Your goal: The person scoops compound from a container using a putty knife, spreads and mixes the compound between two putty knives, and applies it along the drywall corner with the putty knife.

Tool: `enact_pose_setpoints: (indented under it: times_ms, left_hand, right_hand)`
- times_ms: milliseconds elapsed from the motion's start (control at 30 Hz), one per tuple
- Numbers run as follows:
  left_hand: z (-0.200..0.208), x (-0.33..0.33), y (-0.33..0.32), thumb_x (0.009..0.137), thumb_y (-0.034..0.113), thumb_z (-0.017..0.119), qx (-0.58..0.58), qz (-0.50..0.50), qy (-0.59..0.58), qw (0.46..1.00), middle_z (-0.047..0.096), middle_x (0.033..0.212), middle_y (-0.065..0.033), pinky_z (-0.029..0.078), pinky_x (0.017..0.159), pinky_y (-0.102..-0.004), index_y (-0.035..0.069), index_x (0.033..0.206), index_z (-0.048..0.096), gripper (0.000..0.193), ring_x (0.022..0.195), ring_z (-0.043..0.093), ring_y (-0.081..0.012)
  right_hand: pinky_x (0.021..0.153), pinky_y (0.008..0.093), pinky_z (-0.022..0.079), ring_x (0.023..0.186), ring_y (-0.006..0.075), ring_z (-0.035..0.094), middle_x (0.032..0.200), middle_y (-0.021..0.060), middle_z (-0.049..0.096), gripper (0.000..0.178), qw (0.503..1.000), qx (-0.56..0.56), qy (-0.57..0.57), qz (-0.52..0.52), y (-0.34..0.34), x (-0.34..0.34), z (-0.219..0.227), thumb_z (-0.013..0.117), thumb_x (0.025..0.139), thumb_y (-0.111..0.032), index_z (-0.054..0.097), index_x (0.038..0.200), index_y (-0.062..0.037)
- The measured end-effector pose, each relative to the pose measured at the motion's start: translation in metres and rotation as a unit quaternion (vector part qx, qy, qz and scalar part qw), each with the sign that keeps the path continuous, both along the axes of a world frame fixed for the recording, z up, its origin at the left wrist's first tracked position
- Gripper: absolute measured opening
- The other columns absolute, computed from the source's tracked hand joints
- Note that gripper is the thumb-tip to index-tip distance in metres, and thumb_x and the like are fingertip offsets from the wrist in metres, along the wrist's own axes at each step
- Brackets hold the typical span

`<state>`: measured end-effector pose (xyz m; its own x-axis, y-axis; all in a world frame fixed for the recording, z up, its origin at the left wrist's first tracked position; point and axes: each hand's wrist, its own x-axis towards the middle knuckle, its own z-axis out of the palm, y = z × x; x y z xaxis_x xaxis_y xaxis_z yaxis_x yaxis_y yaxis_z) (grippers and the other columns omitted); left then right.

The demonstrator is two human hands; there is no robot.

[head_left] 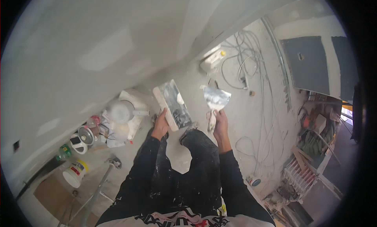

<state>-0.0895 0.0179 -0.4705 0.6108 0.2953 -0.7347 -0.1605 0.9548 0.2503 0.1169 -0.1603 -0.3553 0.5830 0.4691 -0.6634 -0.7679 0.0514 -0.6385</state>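
My left hand (160, 126) is closed on the long side of a mud pan (175, 100), a rectangular trough with a pale plaster-caked side and a dark grey, smeared inside. A lump of white compound shows at the pan's right edge. To the right of it, my right hand (220, 124) grips the handle of a taping knife (217, 97). The knife's wide metal blade points away from me and has white compound on it. Knife and pan are apart. Both are held in front of my dark, plaster-spotted trousers (200, 156).
A pale plastered wall (106, 42) rises ahead and left. Along its foot lie a white bucket (75, 174), a green bottle (64, 152) and a round lidded tub (120, 111). A white canister (212, 61) and coiled cables (243, 64) lie ahead right. Rubble and a crate (300, 172) are at right.
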Motion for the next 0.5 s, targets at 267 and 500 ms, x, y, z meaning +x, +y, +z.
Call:
enact_pose_setpoints:
  times_ms: [267, 500]
  left_hand:
    - [-0.169, 0.000, -0.025, 0.105, 0.035, 0.051, -0.047, -0.003, 0.043, 0.998, 0.044, 0.147, -0.0146, 0.033, 0.116, -0.0440, 0.000, 0.148, 0.033, 0.058, 0.138, 0.041, -0.0295]
    - [-0.187, -0.031, -0.024, 0.105, 0.029, 0.053, -0.009, 0.011, 0.064, 0.998, 0.049, 0.140, -0.0124, 0.035, 0.114, -0.0439, 0.003, 0.144, 0.039, 0.050, 0.133, 0.046, -0.0274]
  right_hand:
    - [0.074, 0.0338, 0.053, 0.087, 0.0183, 0.059, 0.114, 0.0064, 0.058, 0.037, 0.987, 0.079, 0.043, -0.134, 0.020, -0.016, -0.206, 0.049, 0.099, -0.003, 0.046, 0.136, -0.0032]
    - [0.070, 0.0323, 0.052, 0.081, 0.0170, 0.059, 0.107, 0.0071, 0.059, 0.039, 0.993, 0.059, 0.063, -0.083, 0.019, -0.005, -0.227, 0.048, 0.099, -0.002, 0.044, 0.138, -0.0025]
